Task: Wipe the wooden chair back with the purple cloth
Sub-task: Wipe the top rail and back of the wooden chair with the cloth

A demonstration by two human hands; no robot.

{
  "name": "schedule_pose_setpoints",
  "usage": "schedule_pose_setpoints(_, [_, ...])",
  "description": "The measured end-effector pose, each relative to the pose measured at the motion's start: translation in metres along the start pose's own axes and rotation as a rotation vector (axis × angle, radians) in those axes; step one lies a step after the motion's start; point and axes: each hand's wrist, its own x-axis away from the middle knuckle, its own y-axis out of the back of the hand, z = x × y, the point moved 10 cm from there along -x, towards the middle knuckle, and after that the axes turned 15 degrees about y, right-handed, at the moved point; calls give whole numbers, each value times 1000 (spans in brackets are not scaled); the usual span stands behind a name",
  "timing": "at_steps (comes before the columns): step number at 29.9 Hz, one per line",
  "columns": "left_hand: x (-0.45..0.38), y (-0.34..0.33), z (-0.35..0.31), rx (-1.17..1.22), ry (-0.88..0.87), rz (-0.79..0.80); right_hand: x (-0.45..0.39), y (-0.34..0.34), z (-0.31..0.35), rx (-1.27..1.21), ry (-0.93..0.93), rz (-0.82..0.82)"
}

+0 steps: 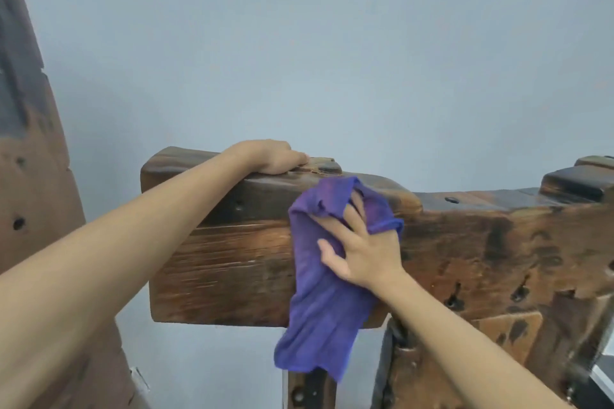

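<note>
Purple cloth (319,302): one, pressed flat-fingered by right hand (360,247) on chair back (226,265); left hand (274,157) grips top edge.

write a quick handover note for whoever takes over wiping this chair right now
Left hand: rests on the top edge of the chair back, fingers curled over it, steadying.
Right hand: fingers spread, pressing the cloth flat on the front face of the back, near the middle; the cloth's lower end hangs below the plank.
Done: cannot tell from this view how much has been wiped.
Left: work the cloth over the rest of the face, to both sides, and along the top edge.
</note>
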Motion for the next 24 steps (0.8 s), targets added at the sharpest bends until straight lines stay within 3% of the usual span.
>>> schedule_pose_setpoints(2, [-3,-2,-1,-25,-4,-16,23,18,-78,91,-292,112])
schedule_pose_setpoints(4, [-4,-3,-5,-53,-5,-20,68,37,-163,140,-736,281])
schedule_pose_setpoints(6, [-5,-5,-5,-68,19,-17,104,43,-207,109,-952,493])
schedule_pose_setpoints(9, [-5,-5,-8,-75,65,-27,106,19,-220,-43,-963,778])
schedule_pose_setpoints(11, [-5,-6,-21,-90,83,-49,90,-1,-203,-162,-957,876])
schedule_pose_setpoints(15, [0,-17,-81,-36,-16,-63,65,-4,-170,-243,-851,731])
schedule_pose_setpoints(19, [-11,-26,-107,-50,-99,-88,72,36,-148,-214,-523,472])
schedule_pose_setpoints(21, [-22,-27,-107,-55,-111,-101,85,31,-176,-212,-544,575])
schedule_pose_setpoints(24, [-29,-29,-108,-63,-134,-125,110,-2,-231,-264,-771,941])
